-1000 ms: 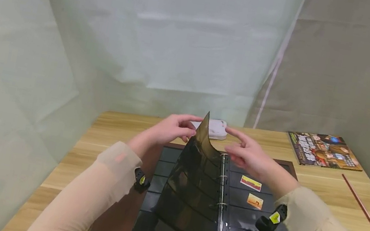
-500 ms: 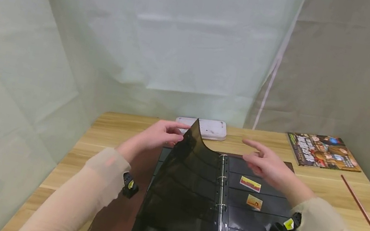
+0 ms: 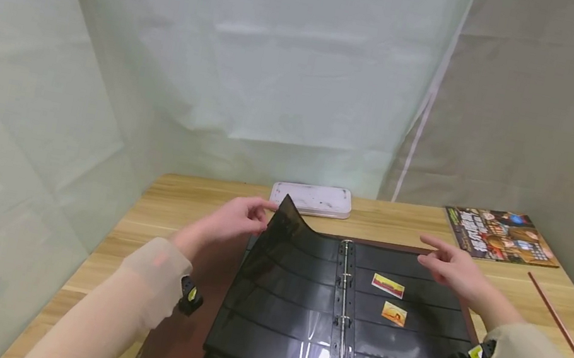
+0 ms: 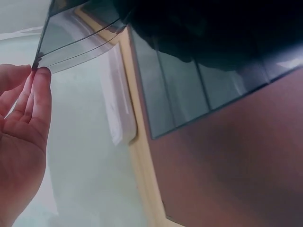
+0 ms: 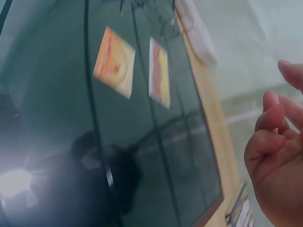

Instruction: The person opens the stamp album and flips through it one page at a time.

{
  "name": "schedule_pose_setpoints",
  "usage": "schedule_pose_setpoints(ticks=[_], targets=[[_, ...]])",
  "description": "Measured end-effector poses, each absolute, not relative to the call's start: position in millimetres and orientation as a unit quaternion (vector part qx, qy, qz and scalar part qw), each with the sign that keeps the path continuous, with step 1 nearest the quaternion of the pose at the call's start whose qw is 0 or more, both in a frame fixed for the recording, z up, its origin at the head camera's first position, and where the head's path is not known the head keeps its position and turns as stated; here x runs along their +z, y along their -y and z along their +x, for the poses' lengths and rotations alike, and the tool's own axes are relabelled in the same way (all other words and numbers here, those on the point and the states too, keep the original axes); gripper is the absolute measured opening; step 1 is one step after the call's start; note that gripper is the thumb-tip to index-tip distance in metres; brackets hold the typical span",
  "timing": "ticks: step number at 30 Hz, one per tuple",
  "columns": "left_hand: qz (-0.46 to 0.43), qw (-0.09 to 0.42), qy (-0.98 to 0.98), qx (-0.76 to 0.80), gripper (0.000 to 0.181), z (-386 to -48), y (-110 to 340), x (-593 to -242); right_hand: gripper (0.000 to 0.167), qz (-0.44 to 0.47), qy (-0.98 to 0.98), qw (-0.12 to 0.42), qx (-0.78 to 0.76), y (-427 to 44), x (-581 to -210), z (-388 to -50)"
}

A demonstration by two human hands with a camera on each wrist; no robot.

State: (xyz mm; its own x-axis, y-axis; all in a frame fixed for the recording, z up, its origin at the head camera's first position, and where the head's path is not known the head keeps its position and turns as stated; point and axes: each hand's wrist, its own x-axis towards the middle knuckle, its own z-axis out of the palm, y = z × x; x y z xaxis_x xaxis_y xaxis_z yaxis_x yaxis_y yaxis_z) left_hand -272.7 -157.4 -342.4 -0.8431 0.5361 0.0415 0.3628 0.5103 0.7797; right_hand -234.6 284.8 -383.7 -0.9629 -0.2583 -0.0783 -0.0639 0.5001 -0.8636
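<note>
Moved lower, one black page (image 3: 278,309), likely light and bendy, is pinched at its handy far corner over the album (image 3: 185,343) by the left hand (image 3: 236,219), nothing held in the loose right hand (image 3: 453,271).

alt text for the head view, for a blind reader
A left hand pinches the raised corner of a black pocket page in an open ring binder; the right hand hovers above the facing page, which shows two stamps. Beyond lie a white case and a magazine.
</note>
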Motion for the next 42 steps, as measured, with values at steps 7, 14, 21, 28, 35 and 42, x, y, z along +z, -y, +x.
schedule_pose_setpoints(ticks=[7, 14, 21, 28, 35, 42], targets=[[0.247, 0.098, -0.860, 0.435, 0.046, -271.8, 164.8, -354.3, 0.070, -0.066, -0.893, 0.102, -0.434, -309.9, -398.7, -229.8], [0.222, 0.078, -0.876, 0.420, 0.044, -271.3, 172.9, -373.6, 0.067, -0.092, -0.927, 0.076, -0.356, -322.8, -409.0, -227.9], [0.189, 0.062, -0.894, 0.400, 0.045, -269.1, 179.4, -399.7, 0.069, -0.091, -0.941, 0.093, -0.313, -331.6, -418.4, -226.6], [0.151, 0.070, -0.908, 0.384, 0.052, -268.3, 187.0, -417.9, 0.070, -0.094, -0.943, 0.098, -0.303, -340.1, -426.5, -224.6], [0.143, 0.086, -0.907, 0.387, 0.055, -268.1, 190.9, -426.2, 0.072, -0.086, -0.941, 0.112, -0.308, -344.3, -432.0, -220.3], [0.137, 0.092, -0.911, 0.378, 0.052, -268.7, 188.2, -432.1, 0.070, -0.073, -0.945, 0.104, -0.300, -346.5, -433.9, -216.2]])
